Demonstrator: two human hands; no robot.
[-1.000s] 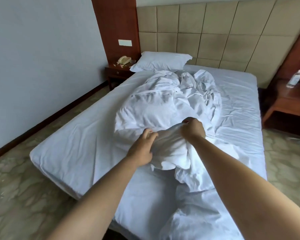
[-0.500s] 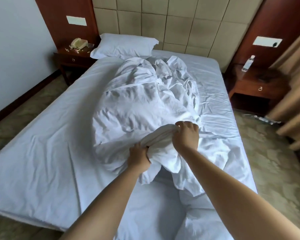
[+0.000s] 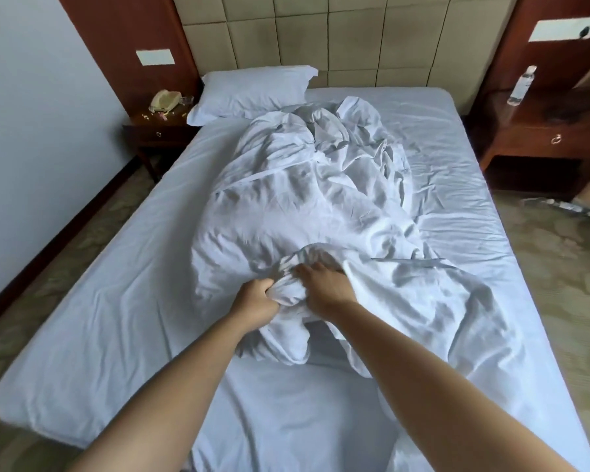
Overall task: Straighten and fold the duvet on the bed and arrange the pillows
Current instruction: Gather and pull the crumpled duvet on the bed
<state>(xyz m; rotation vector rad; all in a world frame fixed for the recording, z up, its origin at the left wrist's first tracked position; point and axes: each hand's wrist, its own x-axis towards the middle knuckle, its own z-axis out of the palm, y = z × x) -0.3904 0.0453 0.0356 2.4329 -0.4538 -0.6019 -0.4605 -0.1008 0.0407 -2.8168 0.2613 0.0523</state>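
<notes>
The white duvet (image 3: 304,206) lies crumpled in a long heap down the middle of the bed (image 3: 99,318), from near the pillow (image 3: 252,88) to the foot end. The left hand (image 3: 254,299) is closed in a fist, its fingers curled tight around a bunch of the duvet's near edge. Just beside it, the right hand (image 3: 324,284) rests on the same bunch, its fingers bent down into the folds, close together; whether they pinch the cloth I cannot tell. The pillow lies at the head, on the left side, against the padded headboard (image 3: 355,39).
</notes>
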